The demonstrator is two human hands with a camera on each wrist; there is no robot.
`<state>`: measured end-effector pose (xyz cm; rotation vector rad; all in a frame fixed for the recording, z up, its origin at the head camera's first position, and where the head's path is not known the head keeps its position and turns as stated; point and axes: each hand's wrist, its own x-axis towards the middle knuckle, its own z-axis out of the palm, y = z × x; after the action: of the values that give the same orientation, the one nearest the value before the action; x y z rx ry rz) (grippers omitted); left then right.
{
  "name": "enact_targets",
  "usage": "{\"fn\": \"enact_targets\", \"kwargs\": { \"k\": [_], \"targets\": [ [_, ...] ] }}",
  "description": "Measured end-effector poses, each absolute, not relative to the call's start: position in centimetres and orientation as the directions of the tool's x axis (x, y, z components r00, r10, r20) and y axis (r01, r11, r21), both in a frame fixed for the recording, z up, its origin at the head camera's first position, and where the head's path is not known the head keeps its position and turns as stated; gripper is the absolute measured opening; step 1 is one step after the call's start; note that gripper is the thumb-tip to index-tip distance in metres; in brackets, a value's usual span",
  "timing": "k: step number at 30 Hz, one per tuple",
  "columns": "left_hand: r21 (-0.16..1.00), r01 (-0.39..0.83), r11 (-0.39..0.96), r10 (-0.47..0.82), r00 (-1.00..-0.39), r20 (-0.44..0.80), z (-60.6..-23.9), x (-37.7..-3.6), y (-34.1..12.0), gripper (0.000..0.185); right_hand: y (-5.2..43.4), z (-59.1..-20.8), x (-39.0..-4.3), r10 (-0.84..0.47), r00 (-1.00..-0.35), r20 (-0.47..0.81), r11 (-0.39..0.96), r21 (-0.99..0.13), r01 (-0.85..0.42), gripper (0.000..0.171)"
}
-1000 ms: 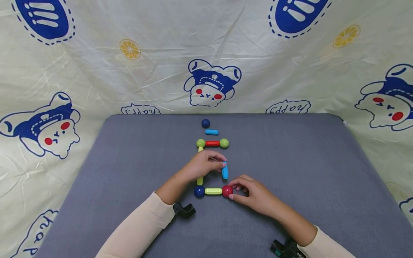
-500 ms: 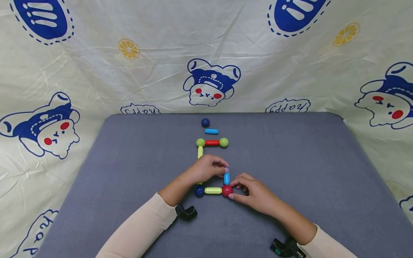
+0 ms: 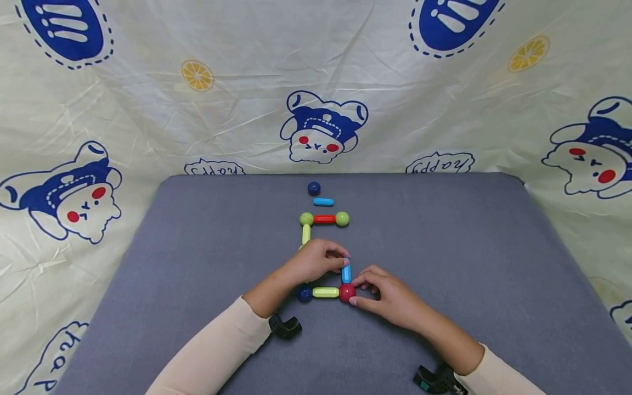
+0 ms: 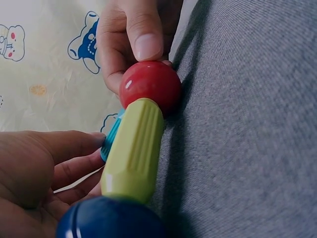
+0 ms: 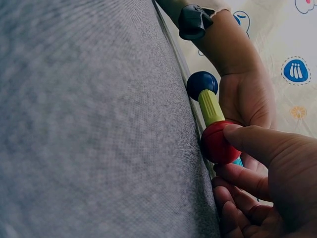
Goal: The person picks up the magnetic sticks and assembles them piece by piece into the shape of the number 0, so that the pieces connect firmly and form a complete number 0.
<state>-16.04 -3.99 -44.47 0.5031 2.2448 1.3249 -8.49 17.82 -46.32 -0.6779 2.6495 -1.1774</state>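
The left hand (image 3: 316, 260) pinches a blue rod (image 3: 346, 272) onto the red ball (image 3: 347, 292) that the right hand (image 3: 382, 296) grips; the rod's free end apparently next needs swinging toward the green ball (image 3: 342, 219).

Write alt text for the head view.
Left hand pinches a blue rod upright against a red ball that the right hand holds, on a grey mat beside a half-built frame of rods and balls.
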Motion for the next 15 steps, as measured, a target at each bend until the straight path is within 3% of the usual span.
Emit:
{"fn": "enact_targets", "kwargs": {
  "k": [15],
  "targets": [
    [0.856,0.125,0.501,0.536,-0.822,-0.194,-44.53,-16.12,-4.16,0.021,17.73,-46.25,-8.47,-0.459,-0.888,0.012,0.592,-0.741,-0.316,0.022]
  ]
}}
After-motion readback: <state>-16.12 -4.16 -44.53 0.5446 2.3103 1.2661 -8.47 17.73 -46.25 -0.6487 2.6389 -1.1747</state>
